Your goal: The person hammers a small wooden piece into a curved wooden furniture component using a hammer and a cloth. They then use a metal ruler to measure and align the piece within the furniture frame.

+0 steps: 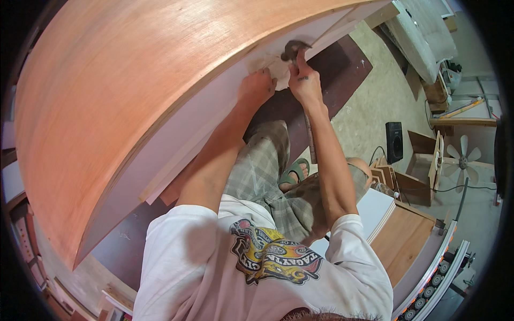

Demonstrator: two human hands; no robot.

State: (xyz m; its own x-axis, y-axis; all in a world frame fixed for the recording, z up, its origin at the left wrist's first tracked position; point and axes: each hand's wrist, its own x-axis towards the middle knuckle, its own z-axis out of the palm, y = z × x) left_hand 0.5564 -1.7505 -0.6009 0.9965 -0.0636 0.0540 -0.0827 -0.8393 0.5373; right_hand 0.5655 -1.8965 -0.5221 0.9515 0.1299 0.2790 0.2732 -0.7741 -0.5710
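Note:
My right hand (305, 83) is closed round a hammer (295, 49), with its dark head up by my fingers. What looks like its handle runs down beside my forearm. My left hand (258, 85) is close by on the left, fingers curled in against the pale inner face of a large curved wooden panel (134, 64). Whatever those fingers may pinch is too small or hidden to make out. A pale wood strip (171, 179) runs along the panel's underside, partly behind my left arm.
A dark brown board (342, 80) lies on the concrete floor beneath my hands. To the right stand a black speaker (394, 142), a fan blade (462, 161) and wooden boxes (423, 166). White-topped boards (375, 211) are beside my right elbow. A plastic-wrapped item (420, 40) leans at the far right.

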